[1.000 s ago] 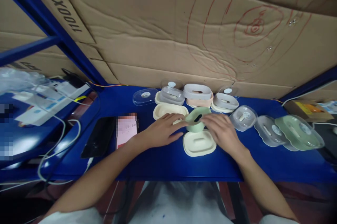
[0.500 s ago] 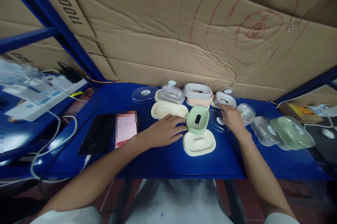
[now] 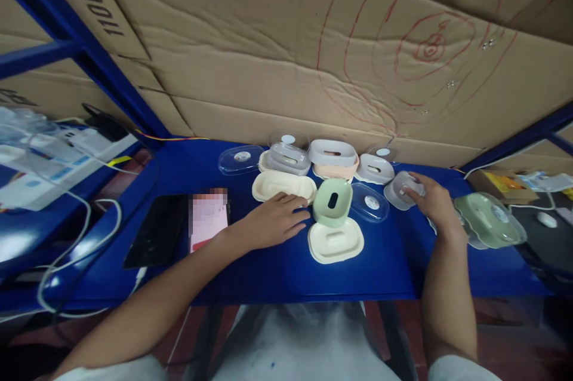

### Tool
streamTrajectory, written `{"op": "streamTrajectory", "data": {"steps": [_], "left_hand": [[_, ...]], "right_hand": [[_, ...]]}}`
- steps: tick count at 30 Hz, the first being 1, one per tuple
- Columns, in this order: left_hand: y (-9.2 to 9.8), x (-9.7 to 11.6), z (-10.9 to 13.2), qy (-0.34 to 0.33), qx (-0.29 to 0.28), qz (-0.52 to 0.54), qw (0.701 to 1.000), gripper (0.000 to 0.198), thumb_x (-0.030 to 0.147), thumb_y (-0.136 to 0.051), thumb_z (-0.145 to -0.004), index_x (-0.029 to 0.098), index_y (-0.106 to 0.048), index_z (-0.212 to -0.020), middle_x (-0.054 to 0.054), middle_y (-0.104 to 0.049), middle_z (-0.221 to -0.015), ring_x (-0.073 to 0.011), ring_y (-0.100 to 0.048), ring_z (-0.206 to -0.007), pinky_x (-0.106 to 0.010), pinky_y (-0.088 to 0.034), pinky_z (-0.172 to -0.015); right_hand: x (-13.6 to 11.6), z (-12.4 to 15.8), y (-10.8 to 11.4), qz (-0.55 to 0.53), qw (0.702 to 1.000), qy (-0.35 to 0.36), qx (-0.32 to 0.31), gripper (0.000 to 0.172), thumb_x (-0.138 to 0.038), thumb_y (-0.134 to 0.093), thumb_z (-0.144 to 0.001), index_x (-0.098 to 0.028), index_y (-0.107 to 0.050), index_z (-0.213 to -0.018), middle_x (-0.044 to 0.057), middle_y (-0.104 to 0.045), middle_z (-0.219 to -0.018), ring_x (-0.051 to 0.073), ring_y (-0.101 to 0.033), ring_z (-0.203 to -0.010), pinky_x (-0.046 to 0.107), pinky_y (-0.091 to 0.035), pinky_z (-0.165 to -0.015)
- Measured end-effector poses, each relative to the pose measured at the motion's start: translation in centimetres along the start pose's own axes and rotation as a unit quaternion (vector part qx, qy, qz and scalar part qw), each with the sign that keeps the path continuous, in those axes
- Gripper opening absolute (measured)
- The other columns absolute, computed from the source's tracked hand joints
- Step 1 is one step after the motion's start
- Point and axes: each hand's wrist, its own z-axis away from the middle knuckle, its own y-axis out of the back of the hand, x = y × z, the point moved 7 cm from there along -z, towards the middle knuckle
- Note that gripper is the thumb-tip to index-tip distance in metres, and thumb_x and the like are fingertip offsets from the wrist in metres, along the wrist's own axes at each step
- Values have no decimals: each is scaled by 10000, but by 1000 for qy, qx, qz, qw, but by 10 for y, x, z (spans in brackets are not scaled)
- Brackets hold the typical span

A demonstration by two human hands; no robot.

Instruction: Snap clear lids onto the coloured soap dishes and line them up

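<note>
My left hand [image 3: 280,221] lies with fingers stretched out over the near edge of a long cream tray [image 3: 268,186], left of a green slotted soap dish [image 3: 323,205]. Just in front of that green dish sits a cream oval base [image 3: 335,242]. On the right, my right hand [image 3: 433,199] has its fingers and thumb on the edge of a small soap box with a clear lid [image 3: 400,190]. To its left lies a loose clear lid [image 3: 370,200] with a round label. Behind it stands a pale grey slotted dish [image 3: 375,169].
Along the back are a grey dish [image 3: 332,151] on a peach one [image 3: 333,169], a grey covered dish [image 3: 289,160] and a clear lid [image 3: 239,161]. Green lidded boxes [image 3: 487,220] stand far right. A dark tablet [image 3: 156,230], phone [image 3: 208,223] and cables lie left. Cardboard [image 3: 250,40] walls the back.
My right hand has moved right, from the pale grey dish to the clear-lidded soap box. My left hand stays beside the green dish. The view has shifted slightly.
</note>
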Motion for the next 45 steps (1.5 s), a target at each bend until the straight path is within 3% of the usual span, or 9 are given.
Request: {"op": "streamTrajectory", "data": {"steps": [4,7,10,16,21,26,35,41,45], "left_hand": [[-1,-1,0,5,-12,-17,1000,201,285,-564,-1067,204,-708,-1181,-105,-679,-1263,-276,-659,-1143,-425,-467,-991],[-1,-1,-1,4,-19,-25,1000,206,290,-558,-1071,199,-705,-1183,-103,-682,-1256,-276,-665,-1126,-432,-466,-986],[-1,-1,-1,0,-22,-28,999,216,302,-546,-1078,193,-705,-1176,-103,-689,-1233,-272,-670,-1096,-432,-466,-973],[0,-2,-1,7,-22,-31,999,190,291,-568,-1068,195,-705,-1157,-96,-695,-1198,-271,-671,-1086,-426,-462,-967],[0,-2,-1,7,-25,-31,999,193,300,-567,-1069,195,-709,-1146,-95,-698,-1202,-273,-672,-1084,-428,-466,-952],[-2,-3,-1,7,-33,-38,999,211,304,-542,-1081,201,-707,-1162,-83,-699,-1198,-262,-672,-1080,-423,-465,-957],[-2,-3,-1,7,-31,-34,999,208,301,-540,-1081,206,-702,-1170,-80,-702,-1190,-258,-661,-1100,-414,-452,-975],[-5,-4,-1,4,-24,-34,999,172,291,-574,-1065,214,-699,-1154,-66,-706,-1131,-241,-664,-1045,-402,-434,-954],[-5,-5,0,0,-17,-37,999,174,290,-568,-1067,217,-699,-1157,-67,-708,-1130,-239,-661,-1043,-402,-427,-960]], "right_hand": [[-1,-1,14,34,995,-34,90,417,-410,-472,-1002,-175,-704,-1257,190,-721,-1265,349,-668,-1214,491,-530,-1030],[1,2,-12,53,998,-37,-16,381,-473,-560,-974,-196,-744,-1160,158,-779,-1095,338,-742,-1016,458,-576,-875],[0,8,-40,95,990,-18,-106,455,-449,-657,-910,-215,-703,-1298,175,-727,-1321,367,-702,-1185,489,-557,-937],[-4,6,-40,118,988,1,-102,460,-362,-486,-1011,-174,-656,-1394,206,-702,-1366,382,-663,-1265,541,-493,-1037],[-20,0,-15,75,996,-12,52,559,-408,-333,-1072,-81,-599,-1438,259,-714,-1303,388,-673,-1216,542,-494,-1007],[-49,-2,-5,33,992,41,119,486,-454,-420,-1059,-217,-627,-1430,146,-622,-1500,343,-555,-1389,525,-412,-1130],[44,29,4,89,973,-213,-15,564,-487,-608,-886,-207,-658,-1373,237,-621,-1431,476,-581,-1273,652,-456,-1004],[48,29,-4,92,974,-204,-37,630,-381,-551,-919,-250,-519,-1535,163,-587,-1482,354,-566,-1340,476,-446,-1095],[56,35,-1,109,958,-261,-49,775,-520,-617,-881,-247,-458,-1589,186,-473,-1609,470,-495,-1409,634,-405,-1121]]}}
